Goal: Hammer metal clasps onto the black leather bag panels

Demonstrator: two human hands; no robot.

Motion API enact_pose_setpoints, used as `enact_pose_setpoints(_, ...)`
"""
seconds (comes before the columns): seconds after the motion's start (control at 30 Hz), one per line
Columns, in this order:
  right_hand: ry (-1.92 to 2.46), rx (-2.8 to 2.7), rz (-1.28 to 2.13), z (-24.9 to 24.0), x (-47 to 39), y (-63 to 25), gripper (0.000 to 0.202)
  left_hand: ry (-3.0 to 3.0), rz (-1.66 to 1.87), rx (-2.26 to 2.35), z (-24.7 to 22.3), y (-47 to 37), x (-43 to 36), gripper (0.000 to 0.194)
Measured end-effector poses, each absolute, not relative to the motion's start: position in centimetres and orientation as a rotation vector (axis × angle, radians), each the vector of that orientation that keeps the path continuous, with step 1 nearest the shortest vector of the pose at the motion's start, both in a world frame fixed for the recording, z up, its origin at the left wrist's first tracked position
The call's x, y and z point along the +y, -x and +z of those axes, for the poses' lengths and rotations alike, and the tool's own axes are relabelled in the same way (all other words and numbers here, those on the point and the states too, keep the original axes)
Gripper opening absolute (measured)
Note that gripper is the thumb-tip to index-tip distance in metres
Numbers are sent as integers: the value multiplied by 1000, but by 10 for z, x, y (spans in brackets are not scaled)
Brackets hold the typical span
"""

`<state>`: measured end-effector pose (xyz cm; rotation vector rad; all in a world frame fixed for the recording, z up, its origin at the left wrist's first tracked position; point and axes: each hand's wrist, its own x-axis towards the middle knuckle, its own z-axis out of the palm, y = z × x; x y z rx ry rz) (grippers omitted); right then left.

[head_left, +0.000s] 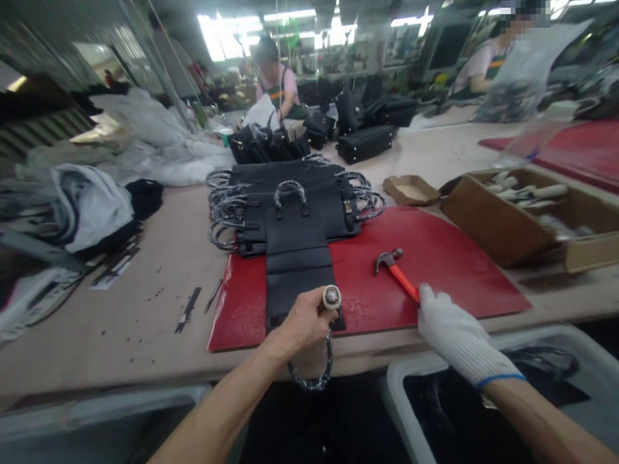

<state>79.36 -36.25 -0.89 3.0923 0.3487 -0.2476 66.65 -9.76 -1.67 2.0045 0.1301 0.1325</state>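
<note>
Bare, my left hand is closed around a short round tool with a metal top, held upright over the near end of a black leather piece. A wrapped handle loop hangs over the table edge below that hand. My right hand, in a white knitted glove, is wrapped round the orange handle of a claw hammer. The hammer's head is above the right part of the red board. Stacked black bag pieces with wrapped handles lie behind.
An open cardboard box of white items stands at the right, near a small cardboard tray. Finished black bags sit farther back. Plastic bins stand below the front edge. Two people are across the table.
</note>
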Motion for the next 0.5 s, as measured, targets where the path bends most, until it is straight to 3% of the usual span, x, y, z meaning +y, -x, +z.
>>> enact_pose_setpoints(0.2,-3291,204,-276,13,-384,-782,29,-1941,123,122,-10,-666,-98,10)
enact_pose_setpoints(0.37,-4196,297,-696,76,-374,-737,39,-1918,131,120,-15,-666,-97,8)
enact_pose_setpoints(0.43,-4260,621,-514,101,-365,-718,42,-1920,134,131,-17,-667,-97,8)
enact_pose_setpoints(0.5,-4029,972,-201,114,-358,-706,40,-1925,137,131,-17,-668,-97,7)
